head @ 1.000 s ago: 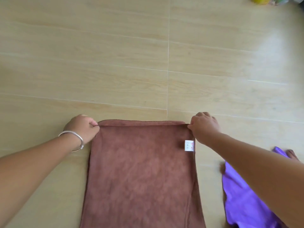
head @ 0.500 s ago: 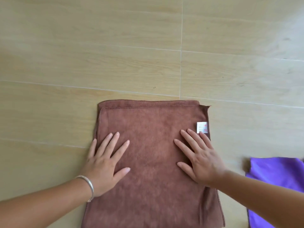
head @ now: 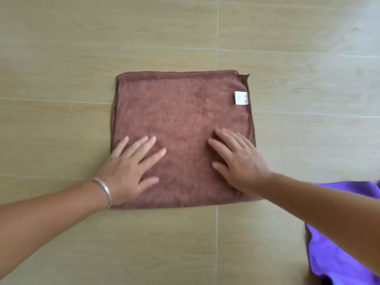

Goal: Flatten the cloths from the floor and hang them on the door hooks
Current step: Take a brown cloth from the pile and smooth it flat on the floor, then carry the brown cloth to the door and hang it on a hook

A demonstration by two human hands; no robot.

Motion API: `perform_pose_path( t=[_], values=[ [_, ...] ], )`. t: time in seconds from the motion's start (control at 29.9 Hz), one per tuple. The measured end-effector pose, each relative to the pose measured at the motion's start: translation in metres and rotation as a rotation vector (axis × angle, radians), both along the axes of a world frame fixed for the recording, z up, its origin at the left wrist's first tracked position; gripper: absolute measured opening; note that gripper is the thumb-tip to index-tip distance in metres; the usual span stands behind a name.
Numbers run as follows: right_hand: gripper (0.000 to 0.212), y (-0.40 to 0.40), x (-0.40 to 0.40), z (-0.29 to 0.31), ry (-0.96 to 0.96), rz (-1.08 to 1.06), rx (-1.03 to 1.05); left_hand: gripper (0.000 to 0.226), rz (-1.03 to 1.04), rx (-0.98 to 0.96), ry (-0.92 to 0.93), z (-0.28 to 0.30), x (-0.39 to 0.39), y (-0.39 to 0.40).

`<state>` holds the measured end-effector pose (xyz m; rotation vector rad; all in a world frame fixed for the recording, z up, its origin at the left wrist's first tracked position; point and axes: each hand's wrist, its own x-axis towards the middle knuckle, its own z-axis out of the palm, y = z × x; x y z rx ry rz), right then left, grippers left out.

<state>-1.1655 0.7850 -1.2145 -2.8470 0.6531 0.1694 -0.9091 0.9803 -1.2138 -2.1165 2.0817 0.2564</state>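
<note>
The left hand [head: 127, 171] and right hand [head: 240, 163] lie palm-down, fingers straight, on the near half of the brown cloth [head: 181, 112], which is spread on the floor [head: 61, 58]. Even sweeps outward toward the far hem should clear wrinkles without bunching it.
</note>
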Motion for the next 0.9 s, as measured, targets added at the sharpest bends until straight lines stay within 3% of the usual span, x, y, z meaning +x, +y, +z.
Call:
perform_pose_path(
  t=[0.07,0.17,0.37,0.54,0.6,0.67,0.9],
  values=[
    [0.059,0.024,-0.040,-0.003,-0.009,0.172,0.000,0.069,-0.164,-0.016,0.034,-0.003,-0.010,0.039],
    [0.062,0.046,-0.078,-0.007,0.068,0.271,-0.044,0.064,-0.208,-0.022,0.087,-0.004,-0.010,0.088],
    [0.039,0.053,-0.075,-0.001,0.003,0.100,-0.106,0.041,0.024,-0.170,0.195,0.006,-0.004,0.102],
    [0.043,0.064,-0.064,0.030,0.154,0.021,-0.129,0.030,0.180,-0.161,0.159,0.029,-0.022,0.087],
    [0.039,0.067,-0.063,0.057,0.249,-0.032,-0.128,0.018,0.244,-0.123,0.152,0.052,-0.025,0.084],
    [0.035,0.068,-0.064,0.090,0.315,-0.077,-0.124,0.022,0.280,-0.097,0.157,0.086,-0.025,0.082],
    [0.027,0.056,-0.058,0.244,0.294,-0.129,-0.132,0.026,0.278,-0.159,0.168,0.246,-0.020,0.065]
  ],
)
